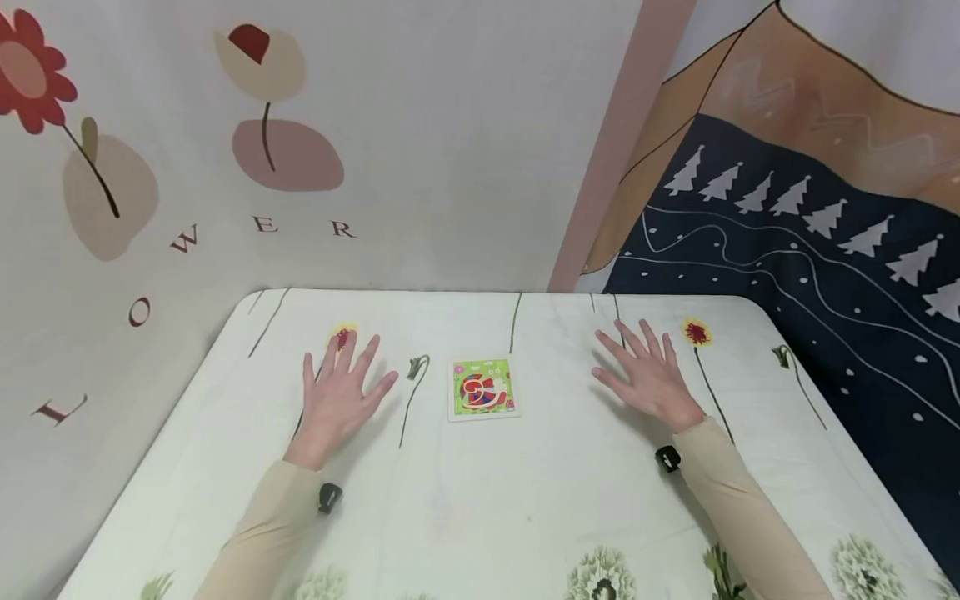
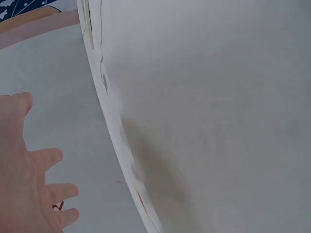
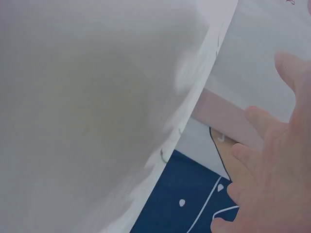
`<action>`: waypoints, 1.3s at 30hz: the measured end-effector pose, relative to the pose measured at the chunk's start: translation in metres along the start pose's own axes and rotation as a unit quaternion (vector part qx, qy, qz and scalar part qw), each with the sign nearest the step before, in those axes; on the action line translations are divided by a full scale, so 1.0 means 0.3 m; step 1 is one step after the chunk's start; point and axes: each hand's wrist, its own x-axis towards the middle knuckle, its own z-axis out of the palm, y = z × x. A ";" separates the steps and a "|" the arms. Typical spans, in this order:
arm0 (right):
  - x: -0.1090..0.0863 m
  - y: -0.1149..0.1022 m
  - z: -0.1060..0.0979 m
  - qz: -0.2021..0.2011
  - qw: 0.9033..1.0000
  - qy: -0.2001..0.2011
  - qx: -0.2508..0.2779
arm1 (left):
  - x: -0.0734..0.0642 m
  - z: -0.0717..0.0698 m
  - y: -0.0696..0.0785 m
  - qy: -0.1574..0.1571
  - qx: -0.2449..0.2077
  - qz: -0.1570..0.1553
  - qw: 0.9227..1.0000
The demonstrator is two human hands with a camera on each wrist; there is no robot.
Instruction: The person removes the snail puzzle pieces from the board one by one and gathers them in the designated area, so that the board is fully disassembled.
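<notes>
A small square board with a white border lies flat near the middle of the table; its bright green picture shows what looks like a red and purple snail. To its left, my left hand is held over the cloth with fingers spread and nothing in them. My right hand is off to the board's right, its fingers likewise spread and bare. Shadows fall on the cloth beside both hands. Each wrist view shows spread fingers too, the left hand at the left edge and the right hand at the right.
A white cloth printed with flowers and stems covers the table. Behind it hangs a pale curtain with flower prints and letters. To the right is a dark blue fabric with white trees. Small black devices sit at both wrists.
</notes>
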 end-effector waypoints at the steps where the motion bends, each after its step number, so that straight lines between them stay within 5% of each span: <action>1: 0.002 -0.004 0.002 -0.004 1.000 0.002 0.003 | 0.000 0.002 0.005 -0.002 0.000 0.000 1.000; 14: 0.056 -0.066 0.031 -0.052 0.996 0.052 0.047 | 0.011 0.039 0.094 0.004 -0.048 0.032 0.998; 26: 0.107 -0.146 0.061 -0.057 0.994 0.057 0.071 | 0.017 0.075 0.177 -0.022 -0.083 0.078 0.993; 39: 0.147 -0.225 0.083 -0.059 0.992 0.038 0.101 | 0.020 0.124 0.213 -0.086 -0.141 0.132 0.977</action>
